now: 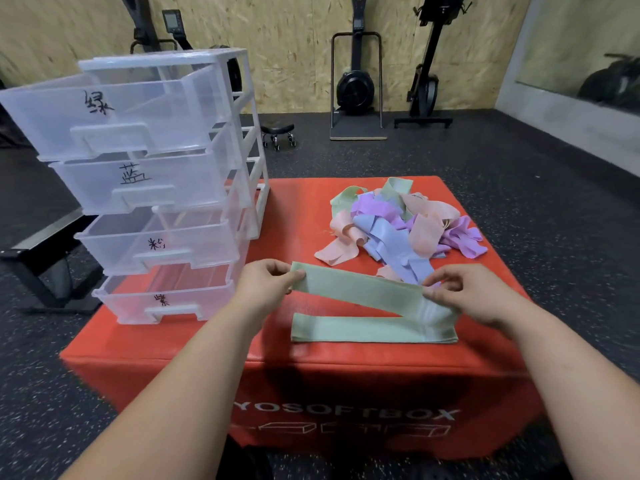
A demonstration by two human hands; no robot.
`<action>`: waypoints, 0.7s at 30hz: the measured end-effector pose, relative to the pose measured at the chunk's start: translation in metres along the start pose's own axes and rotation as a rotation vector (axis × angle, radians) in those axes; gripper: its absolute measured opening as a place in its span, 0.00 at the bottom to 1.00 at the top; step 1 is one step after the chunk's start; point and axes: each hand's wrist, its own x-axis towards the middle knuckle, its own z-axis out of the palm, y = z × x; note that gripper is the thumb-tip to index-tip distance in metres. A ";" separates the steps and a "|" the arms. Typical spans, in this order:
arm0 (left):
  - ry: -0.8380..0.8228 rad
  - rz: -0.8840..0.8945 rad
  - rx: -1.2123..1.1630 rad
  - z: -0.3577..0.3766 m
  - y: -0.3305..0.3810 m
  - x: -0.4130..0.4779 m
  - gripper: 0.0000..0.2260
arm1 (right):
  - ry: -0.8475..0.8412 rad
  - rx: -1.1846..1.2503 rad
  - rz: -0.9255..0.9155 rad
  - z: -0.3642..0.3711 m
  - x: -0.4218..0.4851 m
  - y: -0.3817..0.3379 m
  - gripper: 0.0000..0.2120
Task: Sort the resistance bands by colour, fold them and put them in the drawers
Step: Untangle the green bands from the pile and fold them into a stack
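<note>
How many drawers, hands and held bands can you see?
Drawers: 4
Hands: 2, left hand and right hand
Green band they pinch: 1
Total: 7
The pile is too tangled to count.

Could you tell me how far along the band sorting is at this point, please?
Barely started: the four drawers stand pulled out and look empty. In hand: the left hand and right hand pinch one green band, half folded on the red box. Left: the mixed pile of pink, purple, blue and green bands.
</note>
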 end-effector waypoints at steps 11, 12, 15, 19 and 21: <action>-0.111 0.124 0.556 -0.006 -0.021 -0.020 0.09 | -0.005 -0.241 0.108 0.014 -0.005 0.022 0.07; -0.107 0.136 0.590 -0.005 -0.022 -0.022 0.09 | -0.014 -0.264 0.102 0.014 -0.006 0.022 0.08; -0.086 0.142 0.606 -0.004 -0.026 -0.023 0.10 | -0.086 -0.302 0.103 0.011 -0.011 0.021 0.13; -0.105 0.116 0.483 -0.010 -0.029 -0.020 0.08 | -0.012 -0.195 0.121 0.005 -0.011 0.025 0.17; -0.131 0.095 0.380 -0.012 -0.027 -0.020 0.05 | 0.099 -0.131 0.101 0.004 -0.009 0.027 0.15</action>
